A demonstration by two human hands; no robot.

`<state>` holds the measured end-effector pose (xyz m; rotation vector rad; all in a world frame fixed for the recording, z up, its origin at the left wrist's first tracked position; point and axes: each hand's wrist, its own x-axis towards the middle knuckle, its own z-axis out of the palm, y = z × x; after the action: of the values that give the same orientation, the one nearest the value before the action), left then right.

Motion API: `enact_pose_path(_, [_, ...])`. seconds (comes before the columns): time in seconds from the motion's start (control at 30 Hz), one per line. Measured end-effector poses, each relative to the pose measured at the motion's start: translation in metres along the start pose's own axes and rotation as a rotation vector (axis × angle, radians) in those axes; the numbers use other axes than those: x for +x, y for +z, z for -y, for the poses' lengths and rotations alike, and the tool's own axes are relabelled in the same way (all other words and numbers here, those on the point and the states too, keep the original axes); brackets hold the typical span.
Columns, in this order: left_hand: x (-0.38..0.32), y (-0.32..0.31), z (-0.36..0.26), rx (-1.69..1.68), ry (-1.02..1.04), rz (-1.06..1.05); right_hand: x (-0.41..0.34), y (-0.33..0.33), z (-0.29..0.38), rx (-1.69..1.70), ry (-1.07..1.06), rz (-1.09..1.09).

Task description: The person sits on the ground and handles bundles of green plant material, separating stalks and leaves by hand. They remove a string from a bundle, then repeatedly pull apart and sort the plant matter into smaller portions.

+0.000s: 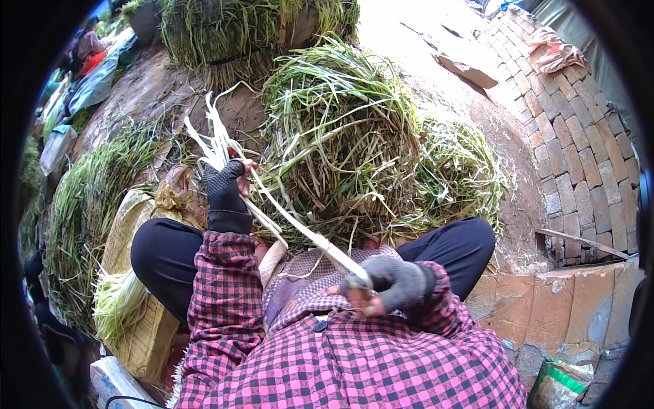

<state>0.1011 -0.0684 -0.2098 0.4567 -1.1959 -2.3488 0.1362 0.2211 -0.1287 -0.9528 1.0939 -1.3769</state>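
My left hand (228, 186), in a black fingerless glove, is closed around several pale, whitish stalks (217, 145) whose tips fan out above it. From there a long white stalk (311, 235) runs down to my right hand (386, 286). That hand, in a grey fingerless glove and slightly blurred, grips the stalk's lower end near my lap. A large heap of green leafy stalks (337, 117), brownish lower down, lies in front of my knees. Below my left hand, more pale stalks hang towards my lap.
A trimmed pale-green bunch (120, 304) lies on a yellow woven sack (158, 327) at left. Other green heaps (92, 204) flank me at left, ahead and right. Stacked bricks (582, 168), a cardboard sheet (557, 307) and an open bag (559, 383) are at right. A person (88, 46) is far upper left.
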Motion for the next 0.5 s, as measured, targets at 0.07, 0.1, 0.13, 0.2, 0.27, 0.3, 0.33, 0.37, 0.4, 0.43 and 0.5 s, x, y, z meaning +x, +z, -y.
enact_pose_path(0.07, [0.004,-0.005,-0.001,-0.024,-0.022,-0.058,-0.026,-0.009,0.021,0.090,-0.460,-0.066])
enact_pose_path(0.1, [0.005,-0.006,-0.002,-0.010,-0.029,-0.073,-0.035,-0.017,0.026,0.080,-0.637,-0.213])
enact_pose_path(0.13, [0.005,-0.005,-0.002,0.025,0.005,-0.074,-0.045,-0.028,0.031,0.046,-0.775,-0.367])
enact_pose_path(0.2, [0.002,-0.002,-0.003,-0.030,-0.026,-0.074,-0.054,-0.047,0.035,0.168,-0.860,-0.698])
enact_pose_path(0.27, [-0.003,0.005,-0.002,-0.055,-0.016,-0.032,-0.043,-0.056,0.019,-0.405,-0.103,-1.187])
enact_pose_path(0.3, [-0.006,0.010,0.000,-0.070,-0.010,0.002,-0.019,-0.056,0.000,-0.821,0.216,-1.177])
enact_pose_path(0.33, [-0.010,0.014,0.002,-0.025,-0.022,0.043,-0.002,-0.052,-0.014,-1.145,0.064,-1.115])
enact_pose_path(0.37, [-0.014,0.020,0.006,-0.047,-0.086,0.046,0.019,-0.049,-0.030,-0.896,-0.120,-0.995])
enact_pose_path(0.4, [-0.019,0.024,0.009,-0.073,-0.112,0.100,0.037,-0.045,-0.045,-0.703,-0.065,-0.951])
enact_pose_path(0.43, [-0.025,0.029,0.014,-0.041,-0.119,0.095,0.051,-0.042,-0.058,-0.813,0.050,-0.911])
enact_pose_path(0.5, [-0.033,0.036,0.018,0.100,-0.254,0.234,0.068,-0.048,-0.070,-0.647,0.144,-0.696])
